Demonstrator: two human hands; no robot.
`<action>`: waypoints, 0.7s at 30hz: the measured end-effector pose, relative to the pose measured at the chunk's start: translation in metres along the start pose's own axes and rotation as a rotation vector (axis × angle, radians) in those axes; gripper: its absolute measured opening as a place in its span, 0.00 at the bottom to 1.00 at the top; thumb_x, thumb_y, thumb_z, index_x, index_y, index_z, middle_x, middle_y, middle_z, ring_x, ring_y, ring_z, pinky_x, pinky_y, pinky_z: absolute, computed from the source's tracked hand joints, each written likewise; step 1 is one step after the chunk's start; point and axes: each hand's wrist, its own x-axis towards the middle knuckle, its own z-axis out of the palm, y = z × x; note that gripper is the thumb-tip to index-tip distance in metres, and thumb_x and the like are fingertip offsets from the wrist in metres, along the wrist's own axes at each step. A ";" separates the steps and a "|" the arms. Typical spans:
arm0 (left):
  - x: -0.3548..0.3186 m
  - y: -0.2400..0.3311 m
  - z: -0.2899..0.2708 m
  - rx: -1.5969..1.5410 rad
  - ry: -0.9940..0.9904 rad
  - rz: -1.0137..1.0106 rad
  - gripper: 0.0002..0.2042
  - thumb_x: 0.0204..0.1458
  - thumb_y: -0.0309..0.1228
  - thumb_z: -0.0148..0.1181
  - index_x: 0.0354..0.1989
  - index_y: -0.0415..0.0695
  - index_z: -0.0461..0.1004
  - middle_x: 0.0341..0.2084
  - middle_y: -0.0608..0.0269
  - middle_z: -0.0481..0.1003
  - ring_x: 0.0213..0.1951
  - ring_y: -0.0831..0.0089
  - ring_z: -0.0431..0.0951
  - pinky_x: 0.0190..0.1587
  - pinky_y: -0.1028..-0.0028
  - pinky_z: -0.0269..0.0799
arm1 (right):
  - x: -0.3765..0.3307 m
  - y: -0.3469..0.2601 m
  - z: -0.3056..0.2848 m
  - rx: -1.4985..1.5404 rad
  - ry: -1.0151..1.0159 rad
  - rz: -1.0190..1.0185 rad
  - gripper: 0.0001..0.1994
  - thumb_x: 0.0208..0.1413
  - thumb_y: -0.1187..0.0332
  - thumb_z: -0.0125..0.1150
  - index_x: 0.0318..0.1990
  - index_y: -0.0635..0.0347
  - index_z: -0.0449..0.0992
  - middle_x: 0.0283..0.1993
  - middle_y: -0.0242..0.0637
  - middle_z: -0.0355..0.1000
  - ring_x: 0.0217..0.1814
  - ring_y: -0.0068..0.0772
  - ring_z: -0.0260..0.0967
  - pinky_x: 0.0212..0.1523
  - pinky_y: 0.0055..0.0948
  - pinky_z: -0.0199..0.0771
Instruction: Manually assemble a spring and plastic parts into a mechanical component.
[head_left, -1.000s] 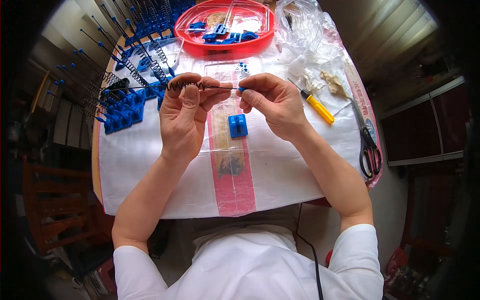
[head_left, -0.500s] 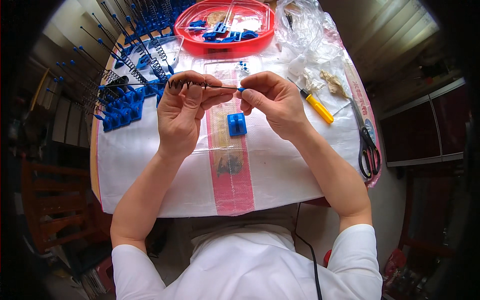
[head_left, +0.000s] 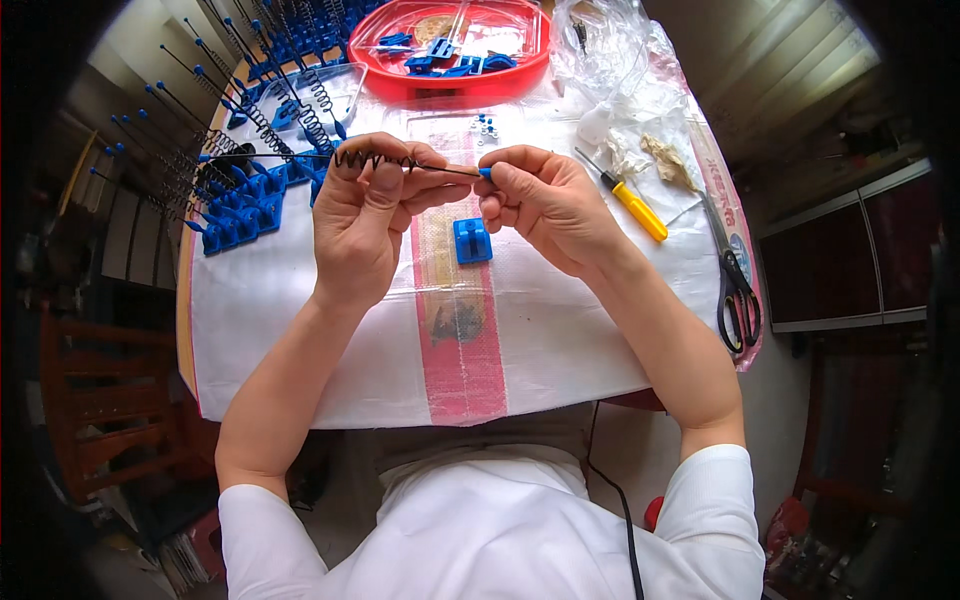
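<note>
A thin black rod with a coiled spring (head_left: pixel 355 160) lies across the fingers of my left hand (head_left: pixel 365 210), gripped between thumb and fingers. One end of the rod reaches out to the left and carries a small blue tip (head_left: pixel 204 158). At the other end, my right hand (head_left: pixel 540 195) pinches a small blue piece (head_left: pixel 486 173) between thumb and forefinger, right at the rod's end. Below the hands, on the pink stripe of the cloth, sits a blue plastic block (head_left: pixel 472 241). Several tiny blue and white beads (head_left: pixel 486 128) lie beyond them.
Finished-looking blue bases with springs and rods (head_left: pixel 240 220) crowd the left. At the back stands a red tray (head_left: pixel 450 90) holding blue parts. A yellow-handled screwdriver (head_left: pixel 638 210), black scissors (head_left: pixel 738 300), clear plastic bags (head_left: pixel 600 60) and crumpled scraps (head_left: pixel 668 162) occupy the right.
The rod's left end has risen a little and my right fingers have shifted slightly on the blue piece, more of which now shows. The view has moved slightly.
</note>
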 end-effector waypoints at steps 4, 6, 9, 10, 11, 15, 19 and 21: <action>0.001 -0.001 -0.004 -0.043 0.000 0.000 0.09 0.67 0.30 0.46 0.51 0.44 0.68 0.46 0.47 0.74 0.51 0.46 0.79 0.54 0.53 0.79 | 0.002 0.002 0.001 0.000 -0.024 -0.034 0.11 0.63 0.71 0.60 0.48 0.70 0.75 0.40 0.46 0.77 0.37 0.31 0.78 0.41 0.31 0.81; 0.001 0.000 -0.004 -0.035 -0.009 0.002 0.09 0.67 0.30 0.46 0.51 0.43 0.69 0.46 0.47 0.74 0.51 0.46 0.79 0.55 0.53 0.79 | 0.002 0.001 0.001 0.011 -0.027 -0.033 0.11 0.63 0.72 0.60 0.48 0.70 0.75 0.40 0.46 0.77 0.38 0.32 0.78 0.41 0.31 0.81; 0.001 0.000 -0.004 -0.021 -0.018 0.007 0.09 0.67 0.29 0.46 0.51 0.43 0.68 0.46 0.47 0.74 0.50 0.47 0.79 0.54 0.54 0.79 | 0.001 0.001 0.000 -0.001 -0.030 -0.022 0.11 0.63 0.71 0.60 0.49 0.68 0.76 0.40 0.43 0.77 0.38 0.30 0.77 0.41 0.30 0.80; 0.001 0.000 -0.003 -0.018 -0.013 0.011 0.09 0.66 0.29 0.46 0.51 0.42 0.67 0.46 0.46 0.74 0.50 0.49 0.80 0.54 0.55 0.79 | 0.001 0.001 0.000 -0.011 -0.031 -0.016 0.11 0.64 0.71 0.59 0.50 0.67 0.76 0.40 0.41 0.77 0.38 0.29 0.76 0.42 0.30 0.79; 0.000 0.000 -0.003 -0.015 -0.007 0.016 0.09 0.66 0.29 0.47 0.51 0.41 0.66 0.45 0.46 0.74 0.49 0.50 0.80 0.54 0.56 0.80 | 0.001 0.002 0.000 -0.020 -0.024 -0.012 0.11 0.64 0.71 0.59 0.49 0.67 0.76 0.40 0.41 0.77 0.38 0.29 0.76 0.41 0.30 0.79; 0.001 0.001 -0.001 -0.002 0.000 0.013 0.09 0.66 0.29 0.47 0.51 0.40 0.66 0.46 0.46 0.74 0.49 0.50 0.80 0.54 0.56 0.80 | 0.001 0.000 0.001 -0.021 -0.005 -0.007 0.11 0.62 0.71 0.61 0.48 0.70 0.76 0.40 0.45 0.77 0.38 0.31 0.77 0.41 0.30 0.81; 0.001 0.000 -0.001 0.012 -0.003 0.012 0.09 0.66 0.29 0.47 0.51 0.40 0.66 0.46 0.45 0.74 0.49 0.51 0.80 0.54 0.57 0.80 | 0.001 0.001 -0.001 -0.029 0.001 -0.006 0.12 0.62 0.71 0.61 0.48 0.71 0.75 0.40 0.46 0.77 0.38 0.32 0.78 0.40 0.31 0.83; 0.001 0.000 -0.001 0.008 -0.006 0.006 0.09 0.66 0.29 0.46 0.51 0.40 0.66 0.46 0.45 0.74 0.49 0.50 0.80 0.54 0.57 0.80 | 0.001 0.002 -0.001 0.007 -0.002 -0.006 0.12 0.62 0.71 0.61 0.48 0.71 0.75 0.40 0.46 0.77 0.38 0.32 0.78 0.40 0.31 0.82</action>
